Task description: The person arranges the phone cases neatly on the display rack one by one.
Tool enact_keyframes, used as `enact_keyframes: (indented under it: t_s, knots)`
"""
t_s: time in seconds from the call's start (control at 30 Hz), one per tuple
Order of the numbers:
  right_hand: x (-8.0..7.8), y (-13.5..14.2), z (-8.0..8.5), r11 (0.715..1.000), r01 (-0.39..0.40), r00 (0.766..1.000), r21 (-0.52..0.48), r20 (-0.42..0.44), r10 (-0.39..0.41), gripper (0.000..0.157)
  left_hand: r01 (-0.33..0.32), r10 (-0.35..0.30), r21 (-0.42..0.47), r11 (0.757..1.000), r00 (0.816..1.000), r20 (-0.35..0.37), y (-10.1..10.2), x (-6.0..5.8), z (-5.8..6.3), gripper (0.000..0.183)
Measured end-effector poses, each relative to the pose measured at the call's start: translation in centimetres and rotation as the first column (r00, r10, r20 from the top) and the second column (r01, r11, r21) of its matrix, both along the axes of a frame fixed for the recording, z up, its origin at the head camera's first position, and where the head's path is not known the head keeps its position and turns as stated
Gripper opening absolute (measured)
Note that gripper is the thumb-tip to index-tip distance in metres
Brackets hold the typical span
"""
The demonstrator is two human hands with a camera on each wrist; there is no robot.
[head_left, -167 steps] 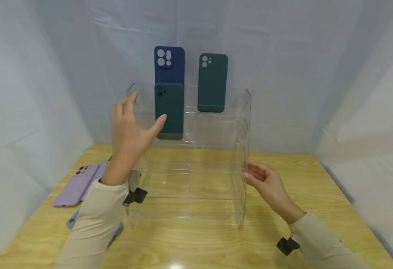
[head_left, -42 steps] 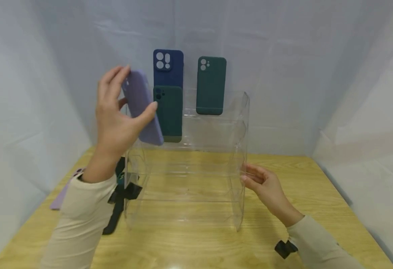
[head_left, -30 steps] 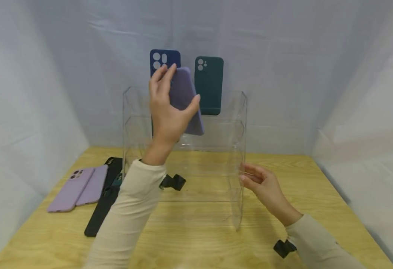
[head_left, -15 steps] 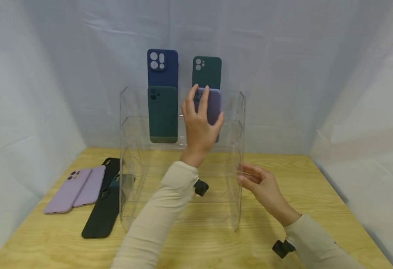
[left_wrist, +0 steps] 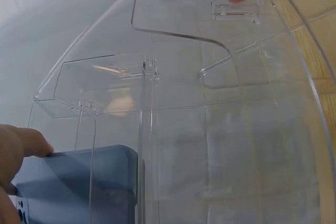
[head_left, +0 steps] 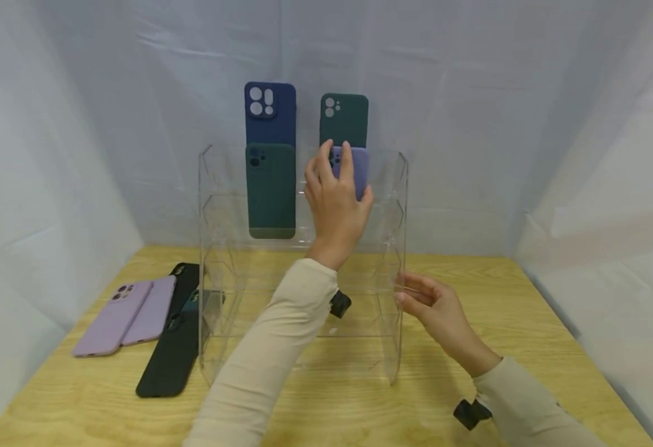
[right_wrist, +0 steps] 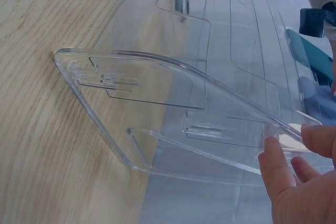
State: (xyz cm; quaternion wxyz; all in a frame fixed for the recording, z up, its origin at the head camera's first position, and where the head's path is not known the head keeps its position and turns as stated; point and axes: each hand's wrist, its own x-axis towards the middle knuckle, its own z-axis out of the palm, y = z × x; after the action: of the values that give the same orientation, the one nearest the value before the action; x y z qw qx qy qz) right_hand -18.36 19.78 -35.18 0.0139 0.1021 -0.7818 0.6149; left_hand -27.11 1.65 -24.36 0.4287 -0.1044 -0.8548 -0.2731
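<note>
A lavender-blue phone case [head_left: 362,162] stands on the second tier of a clear acrylic display rack [head_left: 403,217], in front of the right-hand green phone case [head_left: 354,118]. My left hand [head_left: 334,202] grips it, fingers at the top and thumb at its right edge. The left wrist view shows the lavender-blue case [left_wrist: 73,187] behind clear plastic, fingertips at its edge. At the left of the rack, a green phone case [head_left: 270,195] stands before a taller navy one [head_left: 280,127]. My right hand [head_left: 444,313] pinches the rack's right side panel [right_wrist: 157,56], thumb and fingers on either face.
Left of the rack on the wooden table [head_left: 460,397] lie two pinkish-lilac phone cases [head_left: 108,329]. Beside them are black phone cases [head_left: 164,366], partly overlapping, with a dark green one seen near the rack's side. White cloth [head_left: 444,124] hangs at the back and sides.
My left hand, earlier without a case at the rack's left, has carried the lavender-blue phone case rightward and down onto the second tier. The right hand keeps its place on the panel.
</note>
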Motion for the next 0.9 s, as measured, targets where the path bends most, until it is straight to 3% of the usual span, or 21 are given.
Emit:
enact_keyframes:
  t_s: [0.17, 0.43, 0.57, 0.73, 0.9]
  knots:
    - [-0.1, 0.1, 0.0, 1.000, 0.000, 1.000, -0.002, -0.009, 0.000, 0.051, -0.014, 0.015, -0.027, 1.000, 0.999, 0.032, 0.0, -0.1, 0.1, 0.073]
    - [-0.1, 0.2, 0.3, 1.000, -0.004, 1.000, -0.001, -0.002, 0.004, 0.051, 0.035, -0.034, -0.007, 0.999, 0.998, 0.054, -0.5, 0.1, 0.3, 0.075]
    - [-0.2, 0.2, 0.3, 1.000, -0.005, 1.000, -0.002, 0.003, 0.005, 0.050, 0.119, -0.119, 0.028, 0.993, 0.993, 0.014, -1.9, 0.5, 0.9, 0.073]
    - [-0.6, 0.1, 0.0, 1.000, -0.012, 1.000, -0.005, -0.001, 0.012, 0.051, 0.261, -0.261, 0.089, 0.961, 0.965, -0.016, -5.0, 1.3, 1.5, 0.073]
    - [-0.5, 0.3, -0.3, 1.000, -0.017, 1.000, -0.002, -0.014, 0.017, 0.051, 0.332, -0.328, 0.122, 0.935, 0.943, -0.050, -8.9, 2.0, 1.3, 0.073]
